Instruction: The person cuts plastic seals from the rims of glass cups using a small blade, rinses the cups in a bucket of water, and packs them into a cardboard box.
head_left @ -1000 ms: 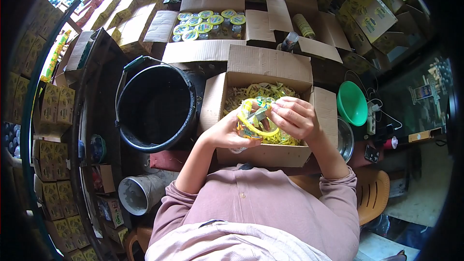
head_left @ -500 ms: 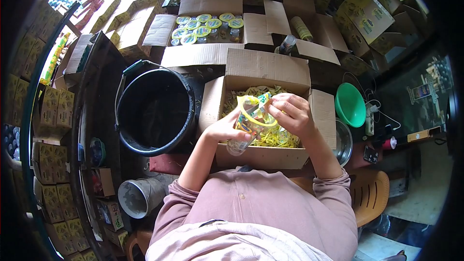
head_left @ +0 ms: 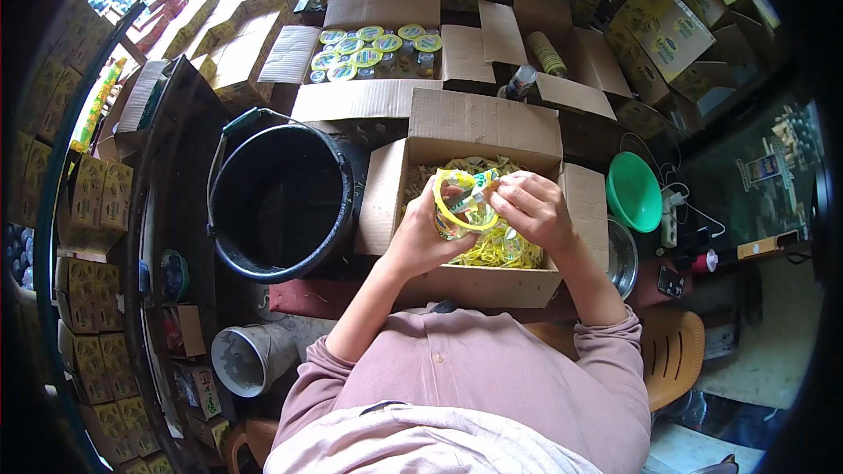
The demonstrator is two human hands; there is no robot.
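My left hand (head_left: 414,241) is wrapped round a clear plastic tub with a yellow rim (head_left: 440,202), tilted above an open cardboard box (head_left: 483,127). At the rim, my right hand (head_left: 533,211) pinches a small yellow-and-green printed strip (head_left: 482,181); its exact kind is unclear. The fingers hide much of the tub's body. Yellow strips or small packets (head_left: 500,250) fill the box below both hands.
Left of the box stands a large black bucket (head_left: 221,241). A green bowl (head_left: 634,193) and a metal bowl (head_left: 623,259) are at the right. Behind, another carton (head_left: 367,98) holds several yellow-lidded tubs (head_left: 367,57). A third open carton (head_left: 593,96) contains stacked lids (head_left: 548,54).
My left hand has shifted up and round the tub, whose clear base no longer shows at the lower left. My right hand stays at the rim with the printed strip.
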